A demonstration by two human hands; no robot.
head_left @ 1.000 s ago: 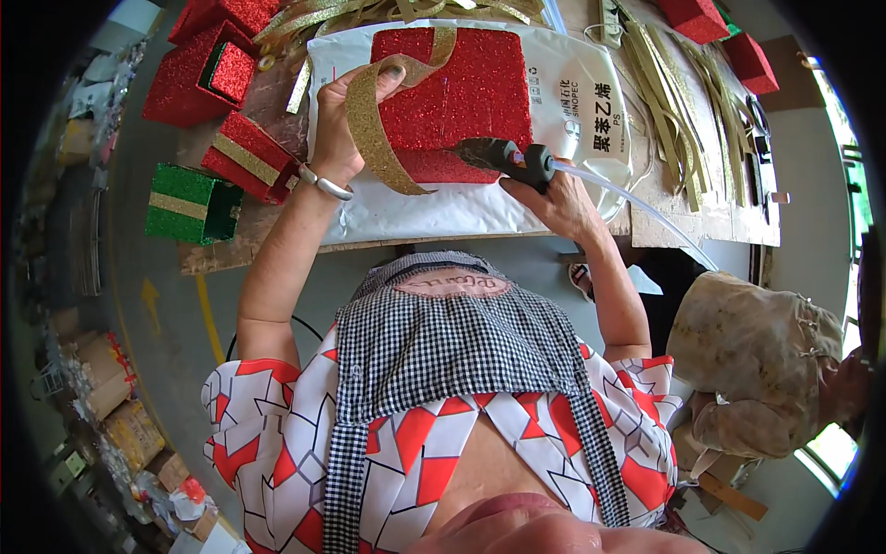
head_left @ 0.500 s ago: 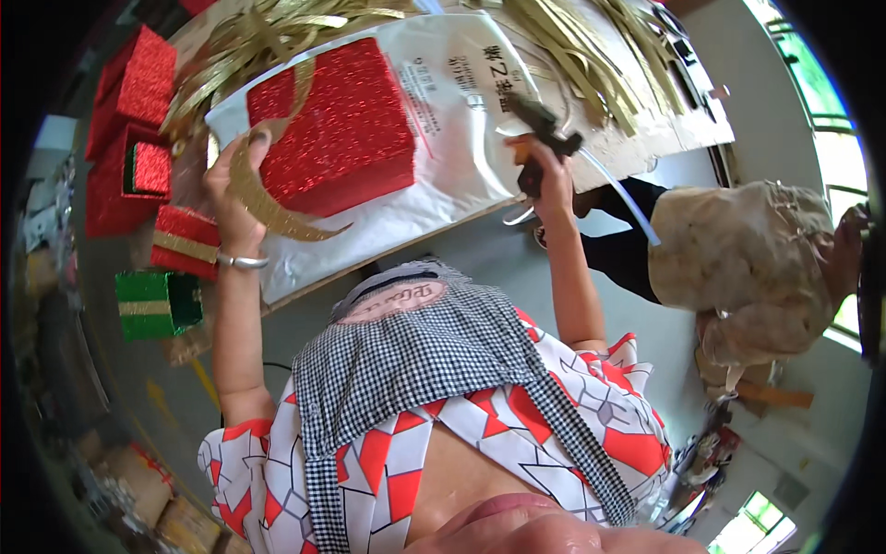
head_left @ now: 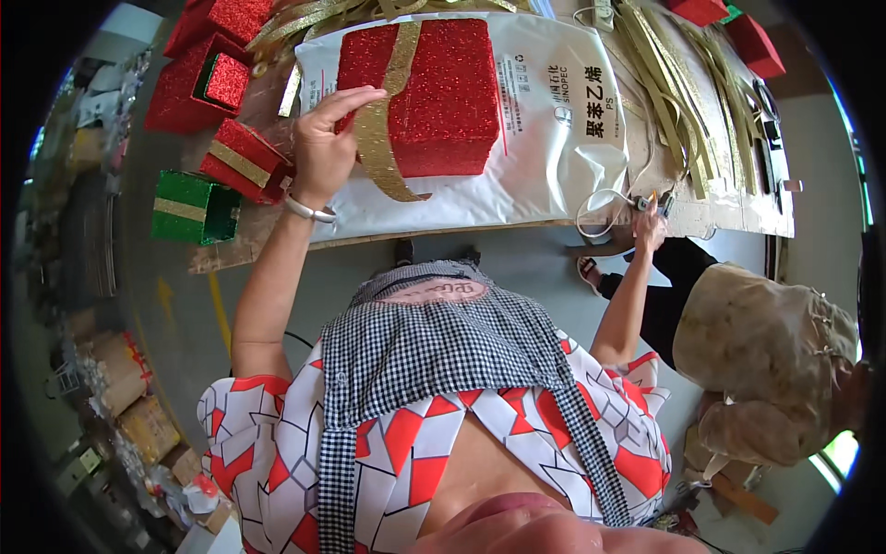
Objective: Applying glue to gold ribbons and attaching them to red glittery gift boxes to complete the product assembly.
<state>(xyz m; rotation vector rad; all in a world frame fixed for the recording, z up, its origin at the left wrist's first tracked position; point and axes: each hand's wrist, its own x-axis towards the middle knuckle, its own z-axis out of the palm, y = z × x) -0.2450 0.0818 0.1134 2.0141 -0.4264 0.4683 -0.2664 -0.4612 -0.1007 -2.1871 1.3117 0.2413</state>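
A large red glitter box (head_left: 448, 102) lies on a white printed plastic sack (head_left: 544, 120) on the table. A strip of gold ribbon (head_left: 377, 143) runs over the box's top, and its loose end curls down past the near side. My left hand (head_left: 325, 143) is at the box's left edge, its fingers together on the ribbon at the top edge. Off to the right, my right hand (head_left: 650, 228) is closed around a glue gun (head_left: 657, 201) at the table's front edge. A white cord loops beside the gun, which my fingers partly hide.
Left of the sack are a small red box with a gold band (head_left: 245, 159), a green box with a gold band (head_left: 192, 208) and larger red boxes (head_left: 198, 88). Gold ribbons (head_left: 678, 92) lie at the back right. Another person (head_left: 761, 323) is at the right.
My left hand has brought the ribbon onto the box top, where it now lies across it. My right hand has moved right and lowered the glue gun toward the table edge. The view has shifted.
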